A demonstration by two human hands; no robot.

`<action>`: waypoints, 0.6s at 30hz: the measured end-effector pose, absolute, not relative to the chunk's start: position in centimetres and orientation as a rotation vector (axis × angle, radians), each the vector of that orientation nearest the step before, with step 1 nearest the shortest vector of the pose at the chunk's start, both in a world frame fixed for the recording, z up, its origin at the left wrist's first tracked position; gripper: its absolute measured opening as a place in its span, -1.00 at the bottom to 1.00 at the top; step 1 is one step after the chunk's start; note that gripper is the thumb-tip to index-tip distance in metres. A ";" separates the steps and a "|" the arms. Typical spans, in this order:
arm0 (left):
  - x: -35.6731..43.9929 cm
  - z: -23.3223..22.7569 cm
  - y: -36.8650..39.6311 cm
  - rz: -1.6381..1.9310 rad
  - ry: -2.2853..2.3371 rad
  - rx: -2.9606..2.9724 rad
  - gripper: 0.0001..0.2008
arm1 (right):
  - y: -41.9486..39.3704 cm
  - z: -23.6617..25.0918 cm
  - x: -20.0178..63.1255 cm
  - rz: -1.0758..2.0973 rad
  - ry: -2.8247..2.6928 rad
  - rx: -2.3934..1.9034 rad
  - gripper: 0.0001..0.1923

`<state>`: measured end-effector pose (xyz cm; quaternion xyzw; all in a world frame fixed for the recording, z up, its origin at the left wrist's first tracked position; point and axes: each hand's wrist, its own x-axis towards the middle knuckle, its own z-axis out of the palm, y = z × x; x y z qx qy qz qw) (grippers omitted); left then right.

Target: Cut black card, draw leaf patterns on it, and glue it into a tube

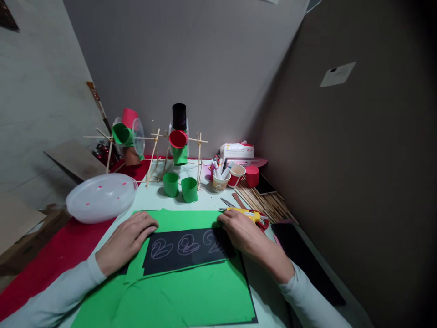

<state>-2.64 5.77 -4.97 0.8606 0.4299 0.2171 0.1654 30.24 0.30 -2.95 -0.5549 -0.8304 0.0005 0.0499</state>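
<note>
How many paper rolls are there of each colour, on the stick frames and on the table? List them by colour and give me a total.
Green rolls: 4
Red rolls: 3
Black roll: 1
Brown roll: 1
Total: 9

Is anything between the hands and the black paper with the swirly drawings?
Nothing visible. The left hand lies flat by the left end of the black paper, on the green paper. The right hand rests on its right end, partly covering the third drawing.
</note>
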 end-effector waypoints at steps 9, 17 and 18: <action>-3.8 -4.0 5.4 0.347 1.181 2.417 -0.68 | -0.7 -1.7 30.0 0.153 -2.565 -1.794 -0.83; -4.2 -5.3 5.2 0.335 1.190 2.406 -0.79 | -0.3 -1.9 29.7 0.260 -2.527 -1.866 -0.82; -4.2 -5.3 5.3 0.342 1.190 2.404 -0.80 | -0.3 -1.9 29.8 0.281 -2.518 -1.866 -0.82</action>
